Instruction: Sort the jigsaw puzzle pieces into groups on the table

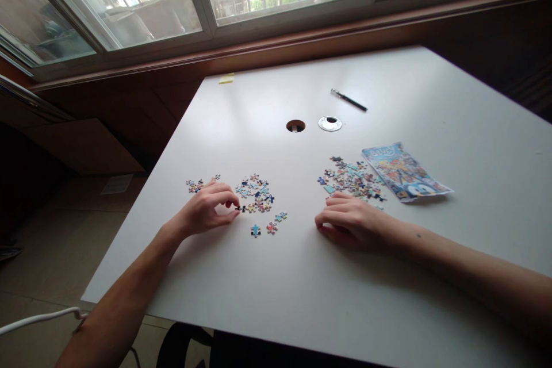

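Observation:
My left hand (pixel 211 207) is closed in a pinch, thumb and forefinger meeting at a small dark jigsaw piece (pixel 242 209). That piece lies at the lower left of a ring-like cluster of jigsaw pieces (pixel 254 186). Nearer to me are a blue piece (pixel 256 231), a red piece (pixel 271 228) and a light blue and yellow piece (pixel 280 217). Beyond my left wrist sits a small group of pieces (pixel 195 186). My right hand (pixel 349 221) rests on the table with curled fingers, just in front of a loose pile of pieces (pixel 351 178); its fingertips are partly hidden.
A picture sheet (pixel 405 171) with cartoon figures lies right of the pile. Farther back on the white table (pixel 276 287) are a black pen (pixel 349 100), a round cable hole (pixel 295 126), its silvery cover (pixel 330 123) and yellow tape (pixel 226 78). A window runs behind.

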A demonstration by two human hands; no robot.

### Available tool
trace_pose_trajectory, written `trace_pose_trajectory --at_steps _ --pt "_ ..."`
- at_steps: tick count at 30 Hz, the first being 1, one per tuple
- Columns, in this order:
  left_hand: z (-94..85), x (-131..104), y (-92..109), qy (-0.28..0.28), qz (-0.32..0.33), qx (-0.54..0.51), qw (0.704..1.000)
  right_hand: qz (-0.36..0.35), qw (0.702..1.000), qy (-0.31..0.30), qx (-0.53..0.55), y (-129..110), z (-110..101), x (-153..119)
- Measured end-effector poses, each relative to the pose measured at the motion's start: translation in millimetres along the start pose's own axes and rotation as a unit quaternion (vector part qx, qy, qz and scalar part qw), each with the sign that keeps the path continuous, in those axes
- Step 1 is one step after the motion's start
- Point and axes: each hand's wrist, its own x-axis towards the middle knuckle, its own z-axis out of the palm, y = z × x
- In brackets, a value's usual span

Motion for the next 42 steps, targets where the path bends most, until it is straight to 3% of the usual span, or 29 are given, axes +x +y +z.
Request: trace_pose_trajectory --at_steps 3,9,30,35,39,42 --pt "-13.9 -9 -17 0.027 -0.039 0.027 0.999 0.001 1.000 -0.001 0.003 0 0 0" --pt "-30.9 -23 -42 0.008 -0.088 0.051 0.995 0.000 1.000 0.004 0.007 0 0 0" --pt "-30.7 -20 -32 0.030 -0.105 0.028 0.994 0.002 1.000 -0.001 0.010 1 1 -1" --pt "-16.5 -10 -13 0.032 -0.042 0.008 0.999 -0.001 1.000 -0.003 0.012 1 1 -1" --pt "6.1 4 15 -0.035 0.060 -0.041 0.997 0.001 1.000 -0.001 0.008 0 1 0" --pt "18.3 9 25 -0.072 0.094 -0.054 0.992 0.003 1.000 -0.001 0.006 -1 0 1"
